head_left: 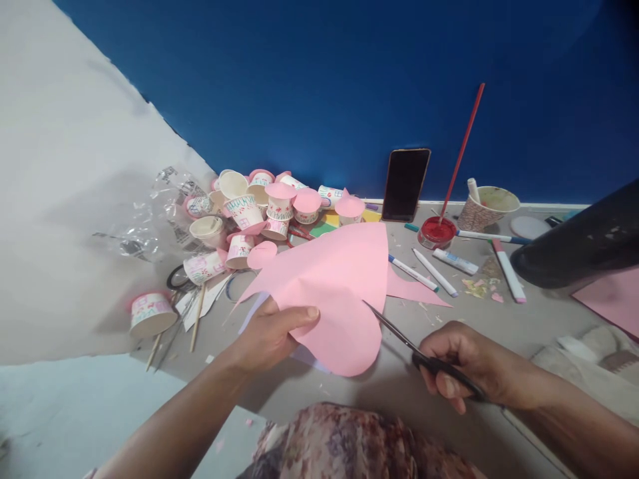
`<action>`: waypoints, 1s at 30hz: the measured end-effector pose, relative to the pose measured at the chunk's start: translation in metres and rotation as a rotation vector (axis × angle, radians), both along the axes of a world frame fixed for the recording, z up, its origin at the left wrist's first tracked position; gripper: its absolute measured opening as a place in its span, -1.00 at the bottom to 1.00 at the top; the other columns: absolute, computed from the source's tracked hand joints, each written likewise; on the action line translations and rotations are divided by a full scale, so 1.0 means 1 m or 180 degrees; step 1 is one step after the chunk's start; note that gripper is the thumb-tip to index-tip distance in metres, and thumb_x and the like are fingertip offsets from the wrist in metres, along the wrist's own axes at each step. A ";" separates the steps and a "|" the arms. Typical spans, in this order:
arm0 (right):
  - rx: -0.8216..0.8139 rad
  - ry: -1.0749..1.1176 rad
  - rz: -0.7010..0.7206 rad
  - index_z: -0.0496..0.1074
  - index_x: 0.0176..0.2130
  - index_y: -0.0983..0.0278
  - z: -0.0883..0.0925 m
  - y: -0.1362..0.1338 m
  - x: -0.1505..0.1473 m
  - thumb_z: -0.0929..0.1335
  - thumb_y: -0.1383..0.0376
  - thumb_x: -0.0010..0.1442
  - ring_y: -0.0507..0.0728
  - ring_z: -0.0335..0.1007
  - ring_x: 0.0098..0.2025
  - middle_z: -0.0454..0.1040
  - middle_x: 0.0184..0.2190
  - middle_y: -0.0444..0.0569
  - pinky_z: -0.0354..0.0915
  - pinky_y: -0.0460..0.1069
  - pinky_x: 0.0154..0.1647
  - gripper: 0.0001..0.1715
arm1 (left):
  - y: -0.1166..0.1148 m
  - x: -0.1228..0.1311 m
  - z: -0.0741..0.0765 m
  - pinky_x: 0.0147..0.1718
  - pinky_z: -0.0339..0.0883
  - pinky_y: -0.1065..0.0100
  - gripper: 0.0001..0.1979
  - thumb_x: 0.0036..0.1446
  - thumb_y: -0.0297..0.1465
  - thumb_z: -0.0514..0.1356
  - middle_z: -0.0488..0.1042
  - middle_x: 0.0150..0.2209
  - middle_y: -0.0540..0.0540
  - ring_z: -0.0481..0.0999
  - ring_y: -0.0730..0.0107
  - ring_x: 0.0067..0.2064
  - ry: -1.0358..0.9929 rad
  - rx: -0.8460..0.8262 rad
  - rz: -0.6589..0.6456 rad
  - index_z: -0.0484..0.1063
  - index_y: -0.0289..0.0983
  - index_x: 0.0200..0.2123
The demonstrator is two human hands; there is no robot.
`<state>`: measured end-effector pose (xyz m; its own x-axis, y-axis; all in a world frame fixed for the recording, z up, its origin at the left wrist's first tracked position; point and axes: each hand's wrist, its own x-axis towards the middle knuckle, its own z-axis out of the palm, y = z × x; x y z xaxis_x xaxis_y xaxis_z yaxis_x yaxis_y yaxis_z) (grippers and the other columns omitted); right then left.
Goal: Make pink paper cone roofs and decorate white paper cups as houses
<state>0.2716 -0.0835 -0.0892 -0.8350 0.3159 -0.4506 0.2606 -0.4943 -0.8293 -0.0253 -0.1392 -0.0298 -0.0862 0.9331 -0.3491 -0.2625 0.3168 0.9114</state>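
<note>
Left grip (272,334) pinches pink paper (339,286); right grip (466,364) clenched round scissors (399,334), blades at paper's edge; cups (244,213) lettering unreadable

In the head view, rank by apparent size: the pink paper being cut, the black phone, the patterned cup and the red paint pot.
1. pink paper, though nearest the camera.
2. phone, patterned cup: too alike to rank.
3. red paint pot.

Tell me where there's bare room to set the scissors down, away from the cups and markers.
Two bare patches: the grey floor between the pink-tipped marker and the right hand, and the white sheet left of the cup pile. It is crowded from the cup pile across to the markers behind the pink paper.
</note>
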 end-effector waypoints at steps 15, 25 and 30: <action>-0.0079 -0.0139 -0.0074 0.53 -0.49 0.35 0.000 -0.002 0.001 0.62 0.03 -0.05 -0.05 0.34 -0.59 0.42 -0.60 -0.17 0.24 -0.17 -0.58 -0.54 | 0.008 -0.001 0.015 -0.21 0.53 0.09 -0.72 -0.09 -0.32 0.47 0.69 -0.35 -0.20 0.69 -0.10 -0.19 -0.0092 -0.0091 -0.0527 0.68 -0.32 -0.28; -0.0004 -0.0170 -0.0057 0.52 -0.50 0.34 0.003 -0.001 0.001 0.60 -0.02 -0.03 -0.04 0.31 -0.59 0.42 -0.60 -0.16 0.26 -0.15 -0.55 -0.50 | 0.012 -0.008 0.015 -0.19 0.49 0.14 -0.79 -0.03 -0.32 0.42 0.68 -0.36 -0.16 0.65 0.01 -0.21 0.0005 -0.0120 -0.0837 0.67 -0.30 -0.31; 0.0105 -0.0063 -0.0074 0.53 -0.49 0.35 0.001 -0.001 0.004 0.59 -0.01 -0.02 -0.05 0.30 -0.59 0.43 -0.58 -0.14 0.27 -0.14 -0.55 -0.51 | 0.013 -0.015 0.014 -0.24 0.44 0.19 -0.84 0.01 -0.33 0.41 0.56 -0.49 -0.09 0.58 0.14 -0.30 0.0158 -0.0085 -0.1012 0.59 -0.31 -0.39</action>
